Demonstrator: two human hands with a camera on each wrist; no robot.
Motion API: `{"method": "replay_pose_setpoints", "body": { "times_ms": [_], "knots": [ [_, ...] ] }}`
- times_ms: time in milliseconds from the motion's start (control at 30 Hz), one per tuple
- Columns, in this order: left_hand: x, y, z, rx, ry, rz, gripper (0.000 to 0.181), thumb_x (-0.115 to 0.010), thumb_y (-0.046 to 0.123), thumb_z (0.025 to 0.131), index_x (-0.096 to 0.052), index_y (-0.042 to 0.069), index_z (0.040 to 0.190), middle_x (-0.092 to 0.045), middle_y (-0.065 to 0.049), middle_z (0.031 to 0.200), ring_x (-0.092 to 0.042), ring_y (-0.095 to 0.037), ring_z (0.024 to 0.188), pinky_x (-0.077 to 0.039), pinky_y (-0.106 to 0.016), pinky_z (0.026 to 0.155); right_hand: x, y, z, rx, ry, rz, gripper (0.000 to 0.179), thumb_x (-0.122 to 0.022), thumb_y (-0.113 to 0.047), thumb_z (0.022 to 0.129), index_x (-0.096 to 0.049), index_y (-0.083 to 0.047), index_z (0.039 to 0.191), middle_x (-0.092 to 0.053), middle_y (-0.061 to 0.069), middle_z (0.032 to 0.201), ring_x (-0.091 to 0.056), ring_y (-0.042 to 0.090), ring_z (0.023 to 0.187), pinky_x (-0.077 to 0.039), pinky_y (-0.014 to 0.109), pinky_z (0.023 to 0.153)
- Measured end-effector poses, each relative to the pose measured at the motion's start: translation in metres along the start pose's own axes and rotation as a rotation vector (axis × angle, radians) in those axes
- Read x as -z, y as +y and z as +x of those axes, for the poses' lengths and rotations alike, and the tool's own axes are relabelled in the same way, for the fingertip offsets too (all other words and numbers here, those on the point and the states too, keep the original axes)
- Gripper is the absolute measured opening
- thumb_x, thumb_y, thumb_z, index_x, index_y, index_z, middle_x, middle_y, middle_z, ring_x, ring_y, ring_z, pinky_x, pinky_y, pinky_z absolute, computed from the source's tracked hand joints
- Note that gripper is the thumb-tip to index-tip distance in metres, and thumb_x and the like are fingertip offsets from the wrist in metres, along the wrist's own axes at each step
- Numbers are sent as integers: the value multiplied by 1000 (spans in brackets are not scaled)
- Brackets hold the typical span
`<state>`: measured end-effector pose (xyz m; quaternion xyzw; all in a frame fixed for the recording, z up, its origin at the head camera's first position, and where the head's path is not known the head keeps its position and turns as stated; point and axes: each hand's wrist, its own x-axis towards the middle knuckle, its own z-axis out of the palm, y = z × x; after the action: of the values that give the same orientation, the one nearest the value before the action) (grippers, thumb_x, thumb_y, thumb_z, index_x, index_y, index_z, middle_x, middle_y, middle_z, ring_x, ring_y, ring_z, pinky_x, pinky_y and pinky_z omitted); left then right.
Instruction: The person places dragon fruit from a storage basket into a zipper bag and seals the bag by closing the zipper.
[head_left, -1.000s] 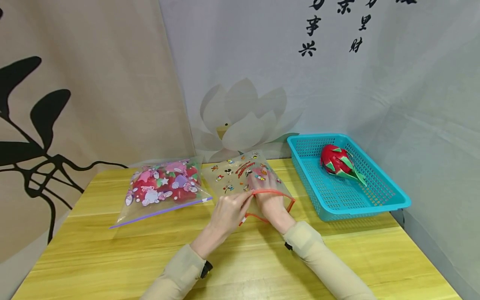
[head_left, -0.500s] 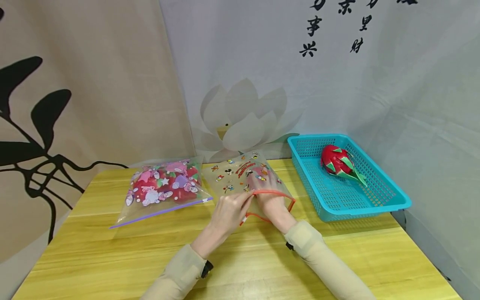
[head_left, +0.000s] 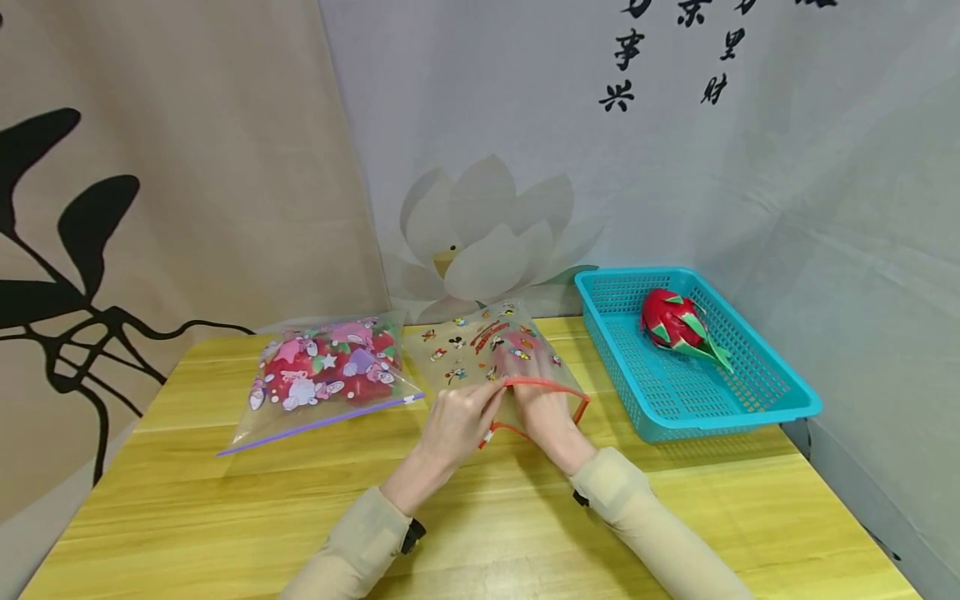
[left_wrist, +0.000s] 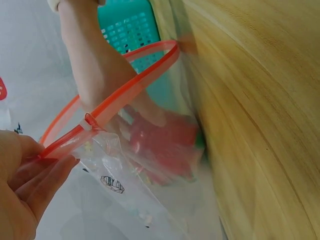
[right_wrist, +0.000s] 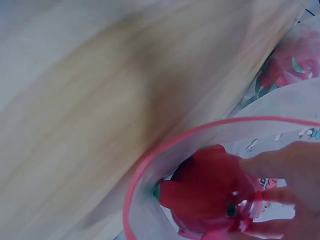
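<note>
My left hand (head_left: 459, 423) pinches the orange zip edge of a clear plastic zip bag (head_left: 444, 360) printed with small cartoon figures, holding its mouth apart. My right hand (head_left: 549, 425) reaches through that mouth, its fingers hidden behind the printed plastic in the head view. Inside the bag, as the right wrist view shows, its fingers (right_wrist: 272, 227) grip a red dragon fruit (right_wrist: 207, 187) with pointed scales. Through the film in the left wrist view, the same fruit appears as a red shape with a little green, low in the bag near the wooden table (left_wrist: 260, 115).
To the left lies another zip bag (head_left: 322, 375) with a purple slider strip, filled with red and green items. A blue plastic basket (head_left: 637, 408) stands at the right, holding one dragon fruit (head_left: 673, 321). A printed cloth hangs behind the table's back edge.
</note>
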<state>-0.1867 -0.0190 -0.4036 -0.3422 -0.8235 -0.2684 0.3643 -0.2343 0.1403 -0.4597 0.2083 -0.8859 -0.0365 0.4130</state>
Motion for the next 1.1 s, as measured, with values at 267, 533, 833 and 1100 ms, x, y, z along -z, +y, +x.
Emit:
{"method": "replay_pose_setpoints", "body": {
  "times_ms": [267, 533, 833, 1100],
  "knots": [
    [-1, -1, -1, 6, 5, 8, 14, -72, 3, 80, -73, 1, 93, -74, -9, 75, -64, -11, 50, -43, -9, 45, -1, -1, 7, -13, -50, 54, 34, -55, -5, 84, -60, -8, 118, -65, 15, 96, -59, 34, 97, -53, 45, 81],
    [-1, -1, -2, 2, 11, 16, 13, -71, 3, 80, -73, 2, 93, -74, -8, 77, -67, -12, 55, -49, -15, 48, -5, 0, 16, 46, -95, -64, 35, -57, -6, 83, -56, -10, 118, -66, 13, 110, -60, 37, 109, -47, 46, 101],
    [-1, -2, -1, -5, 24, 25, 11, -71, 2, 80, -73, 3, 91, -74, -7, 75, -68, -14, 58, -52, -20, 50, -10, 0, 27, 73, -82, -173, 27, -36, -7, 93, -57, -10, 111, -66, 9, 102, -64, 31, 101, -52, 46, 93],
    [0, -1, -1, -15, 22, 20, 12, -72, 0, 78, -73, 1, 91, -73, -7, 73, -64, -11, 52, -48, -15, 47, -8, -1, 30, 111, -227, -214, 33, -48, -6, 90, -56, -14, 121, -63, 3, 119, -60, 28, 116, -43, 45, 106]
  ]
}}
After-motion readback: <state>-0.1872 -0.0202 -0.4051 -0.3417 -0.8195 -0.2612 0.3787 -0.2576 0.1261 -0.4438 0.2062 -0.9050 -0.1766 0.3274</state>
